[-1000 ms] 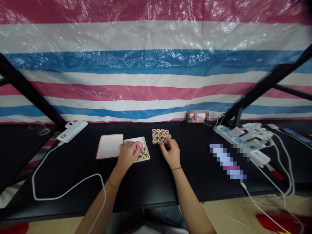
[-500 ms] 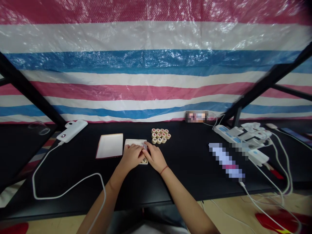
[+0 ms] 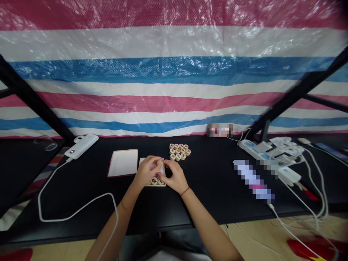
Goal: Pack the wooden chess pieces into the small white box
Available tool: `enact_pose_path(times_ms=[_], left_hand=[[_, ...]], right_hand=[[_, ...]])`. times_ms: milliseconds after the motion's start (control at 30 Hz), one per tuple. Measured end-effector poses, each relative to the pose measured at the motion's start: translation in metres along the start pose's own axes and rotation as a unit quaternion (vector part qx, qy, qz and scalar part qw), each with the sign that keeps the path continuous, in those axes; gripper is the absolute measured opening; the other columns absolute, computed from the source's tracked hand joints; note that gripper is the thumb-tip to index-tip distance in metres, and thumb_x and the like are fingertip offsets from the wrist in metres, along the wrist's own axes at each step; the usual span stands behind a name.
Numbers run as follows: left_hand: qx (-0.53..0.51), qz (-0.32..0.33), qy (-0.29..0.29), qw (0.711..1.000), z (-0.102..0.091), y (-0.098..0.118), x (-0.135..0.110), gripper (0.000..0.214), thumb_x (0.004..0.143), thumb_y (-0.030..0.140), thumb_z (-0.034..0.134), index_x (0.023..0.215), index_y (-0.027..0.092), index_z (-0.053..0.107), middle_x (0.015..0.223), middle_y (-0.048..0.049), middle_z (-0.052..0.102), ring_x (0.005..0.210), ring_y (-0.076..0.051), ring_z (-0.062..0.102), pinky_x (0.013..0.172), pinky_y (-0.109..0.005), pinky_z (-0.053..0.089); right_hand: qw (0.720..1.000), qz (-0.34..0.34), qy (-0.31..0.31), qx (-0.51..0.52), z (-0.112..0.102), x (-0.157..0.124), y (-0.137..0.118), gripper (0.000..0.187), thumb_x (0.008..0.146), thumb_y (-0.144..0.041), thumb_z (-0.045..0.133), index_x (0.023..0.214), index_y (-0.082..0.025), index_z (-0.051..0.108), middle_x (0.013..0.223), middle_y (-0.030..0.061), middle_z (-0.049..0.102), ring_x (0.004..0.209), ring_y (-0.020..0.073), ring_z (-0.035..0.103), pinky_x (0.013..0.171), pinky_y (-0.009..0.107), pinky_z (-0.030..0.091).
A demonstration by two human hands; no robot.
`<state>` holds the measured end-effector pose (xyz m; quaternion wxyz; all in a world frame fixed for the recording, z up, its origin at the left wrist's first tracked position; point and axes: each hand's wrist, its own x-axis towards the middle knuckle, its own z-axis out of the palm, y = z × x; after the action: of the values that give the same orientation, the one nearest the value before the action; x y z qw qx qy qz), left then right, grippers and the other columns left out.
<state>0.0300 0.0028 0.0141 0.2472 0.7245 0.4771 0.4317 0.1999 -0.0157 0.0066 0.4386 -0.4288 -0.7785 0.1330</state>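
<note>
A small white box (image 3: 142,161) lies on the black table (image 3: 206,195), with round wooden chess pieces (image 3: 155,181) in a row along its near edge. My left hand (image 3: 146,172) is curled over the box, fingertips at its far rim. My right hand (image 3: 175,176) is at the box's right side, fingers bent and pinched close to the left fingertips; what they hold is hidden. Just beyond the box sits a loose cluster of several chess pieces (image 3: 179,151). The box's flat lid (image 3: 123,163) lies to the left.
A white power bank (image 3: 81,145) with a long white cable (image 3: 67,217) lies at the left. Power strips with plugs and cables (image 3: 274,152) crowd the right side. A striped tarp (image 3: 174,72) hangs behind, and black frame bars (image 3: 32,101) slant at both sides.
My right hand left the loose cluster and came over to the box beside the left hand. Its fingers then rose from flat on the box to a pinch. More pieces now show in the box's near row.
</note>
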Motion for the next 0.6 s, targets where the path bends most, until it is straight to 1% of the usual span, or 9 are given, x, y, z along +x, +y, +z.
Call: enact_pose_path(times_ms=[67,133,200,267,333,400,433,500,600], left_hand=[[-0.052,-0.024,0.007,0.998,0.0,0.006,-0.001,0.021,0.086,0.032,0.058,0.1,0.019,0.067,0.1,-0.006,0.069,0.092,-0.016,0.066,0.086,-0.03,0.053],[-0.089,-0.045,-0.005,0.995,0.0,0.011,-0.002,0.021,0.085,0.034,0.059,0.097,0.02,0.068,0.1,-0.0056,0.07,0.091,-0.016,0.067,0.084,-0.029,0.054],[-0.113,-0.067,-0.012,0.991,0.001,0.014,-0.003,0.021,0.085,0.035,0.059,0.096,0.019,0.068,0.099,-0.0054,0.071,0.091,-0.016,0.067,0.084,-0.029,0.054],[-0.135,-0.084,0.005,0.987,0.002,0.013,-0.004,0.022,0.085,0.037,0.06,0.097,0.019,0.066,0.098,-0.0057,0.071,0.091,-0.017,0.068,0.085,-0.03,0.054],[-0.164,-0.102,0.03,0.981,0.003,0.008,-0.004,0.024,0.085,0.038,0.06,0.099,0.018,0.064,0.098,-0.0064,0.071,0.089,-0.017,0.068,0.085,-0.031,0.055],[-0.193,-0.119,0.051,0.973,0.002,0.002,-0.004,0.027,0.085,0.039,0.06,0.103,0.018,0.061,0.097,-0.0068,0.071,0.088,-0.017,0.068,0.083,-0.031,0.055],[-0.205,-0.127,0.062,0.969,0.001,-0.001,-0.004,0.029,0.085,0.038,0.06,0.105,0.018,0.061,0.097,-0.007,0.071,0.088,-0.017,0.068,0.083,-0.031,0.056],[-0.217,-0.132,0.081,0.964,0.0,-0.007,-0.003,0.032,0.085,0.037,0.061,0.11,0.018,0.059,0.1,-0.0077,0.07,0.092,-0.017,0.068,0.085,-0.031,0.055],[-0.207,-0.106,0.091,0.968,-0.002,-0.011,-0.002,0.034,0.085,0.033,0.06,0.116,0.019,0.059,0.114,-0.0097,0.065,0.099,-0.016,0.066,0.087,-0.03,0.054]], right_hand=[[1.0,-0.013,0.022,0.005,0.001,0.0,-0.002,0.027,0.084,-0.03,0.06,0.11,-0.02,0.06,0.101,0.0074,0.067,0.091,0.0201,0.062,0.082,0.034,0.05],[0.999,-0.012,0.039,0.013,0.003,0.001,-0.003,0.022,0.088,-0.027,0.055,0.108,-0.021,0.061,0.102,0.0075,0.067,0.092,0.0189,0.063,0.082,0.033,0.051],[0.999,-0.006,0.048,0.015,0.003,0.001,-0.002,0.02,0.089,-0.026,0.053,0.107,-0.022,0.062,0.1,0.0069,0.067,0.089,0.0179,0.063,0.08,0.031,0.052],[0.997,0.016,0.073,0.001,-0.001,0.002,0.001,0.02,0.087,-0.028,0.054,0.105,-0.021,0.062,0.096,0.0065,0.067,0.083,0.0176,0.063,0.078,0.031,0.052],[0.989,0.07,0.125,-0.035,-0.008,0.001,0.011,0.022,0.086,-0.031,0.054,0.102,-0.019,0.062,0.092,0.0069,0.067,0.078,0.0179,0.061,0.076,0.032,0.051],[0.968,0.148,0.182,-0.087,-0.017,-0.002,0.028,0.026,0.085,-0.035,0.053,0.101,-0.017,0.063,0.09,0.0081,0.065,0.076,0.0188,0.059,0.075,0.034,0.05],[0.956,0.185,0.197,-0.115,-0.022,-0.004,0.038,0.029,0.084,-0.037,0.053,0.1,-0.016,0.063,0.089,0.0088,0.065,0.075,0.0196,0.058,0.074,0.035,0.049],[0.933,0.249,0.194,-0.175,-0.03,-0.009,0.058,0.03,0.08,-0.038,0.055,0.095,-0.015,0.066,0.09,0.0107,0.064,0.076,0.0216,0.056,0.073,0.036,0.047],[0.909,0.314,0.121,-0.247,-0.036,-0.015,0.076,0.027,0.079,-0.035,0.056,0.095,-0.017,0.068,0.097,0.0127,0.062,0.084,0.0251,0.055,0.072,0.036,0.043]])
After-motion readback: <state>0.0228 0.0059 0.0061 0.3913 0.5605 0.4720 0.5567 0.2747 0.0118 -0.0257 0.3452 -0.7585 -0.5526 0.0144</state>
